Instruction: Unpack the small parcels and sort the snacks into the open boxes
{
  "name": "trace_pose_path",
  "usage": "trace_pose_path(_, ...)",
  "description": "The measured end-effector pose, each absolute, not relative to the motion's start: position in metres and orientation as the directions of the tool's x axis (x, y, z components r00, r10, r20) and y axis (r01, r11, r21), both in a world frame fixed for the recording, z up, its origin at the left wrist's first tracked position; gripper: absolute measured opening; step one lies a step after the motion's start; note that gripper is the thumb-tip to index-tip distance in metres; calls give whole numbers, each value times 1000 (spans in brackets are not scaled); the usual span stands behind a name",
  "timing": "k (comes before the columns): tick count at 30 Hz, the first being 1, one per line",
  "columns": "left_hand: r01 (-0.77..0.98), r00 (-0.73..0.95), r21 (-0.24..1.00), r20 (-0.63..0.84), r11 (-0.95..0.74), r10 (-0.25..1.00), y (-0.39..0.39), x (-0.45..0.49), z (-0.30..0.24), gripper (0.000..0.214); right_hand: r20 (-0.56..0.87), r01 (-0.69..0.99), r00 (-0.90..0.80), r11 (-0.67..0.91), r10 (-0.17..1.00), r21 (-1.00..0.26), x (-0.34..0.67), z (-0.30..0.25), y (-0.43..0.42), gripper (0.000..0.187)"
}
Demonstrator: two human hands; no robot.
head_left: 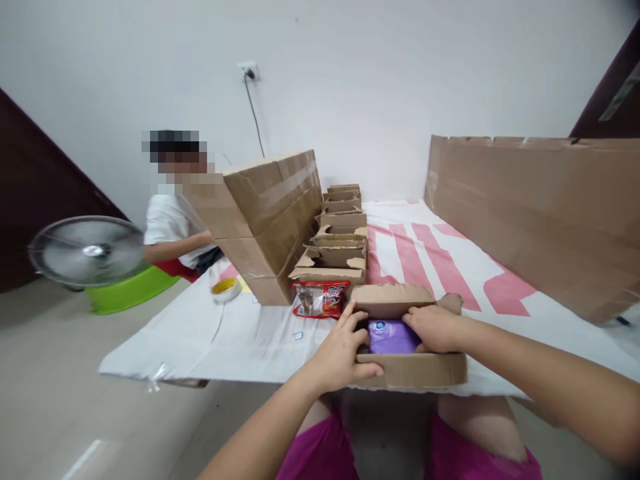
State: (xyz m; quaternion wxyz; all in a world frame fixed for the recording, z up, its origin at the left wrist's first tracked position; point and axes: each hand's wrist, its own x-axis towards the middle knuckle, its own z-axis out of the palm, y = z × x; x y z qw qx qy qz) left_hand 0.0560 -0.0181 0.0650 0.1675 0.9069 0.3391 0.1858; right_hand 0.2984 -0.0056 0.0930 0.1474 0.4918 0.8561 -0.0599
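Observation:
A small open cardboard box (410, 370) sits at the near edge of the white and pink sheet (440, 260). Inside it lies a purple packet (393, 335). My left hand (340, 353) grips the box's left side, fingers curled over the wall and into the box. My right hand (435, 328) rests inside the box on the right, fingers bent down onto the purple packet. A red snack packet (320, 299) lies just beyond the box to the left.
A row of small open boxes (337, 240) runs back to the wall beside stacked large taped cartons (270, 213). Flat cardboard sheets (540, 213) lean at right. A tape roll (225, 289), a fan (87, 251), a green tub (130, 290) and a seated person (175, 227) are at left.

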Motion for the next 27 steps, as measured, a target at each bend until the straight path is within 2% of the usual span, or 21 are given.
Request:
trace_pose_path(8,538,655,497,262,-681,708,-21,57,61,43,-268,838,-507,541,819,68,308,79,-13,48)
trace_pose_path(12,534,629,543,256,-647,734,-22,57,57,44,-220,813,-564,582,796,19,310,74,-10,20)
trace_pose_path(13,528,624,555,259,-642,737,-22,57,56,43,-202,800,-587,600,784,3,310,73,-9,19)
trace_pose_path(16,499,610,583,289,-641,738,-23,58,50,41,-166,779,-621,627,766,-26,311,72,-9,26)
trace_pose_path(19,476,589,605,320,-639,742,-24,58,45,40,-138,794,-605,607,784,-31,312,68,-9,18)
trace_pose_path(22,462,579,616,335,-638,743,-25,59,43,42,-110,816,-578,577,809,-38,312,63,-9,30)
trace_pose_path(27,457,575,622,339,-636,745,-26,59,42,41,-138,803,-590,596,795,-5,310,66,-9,26)
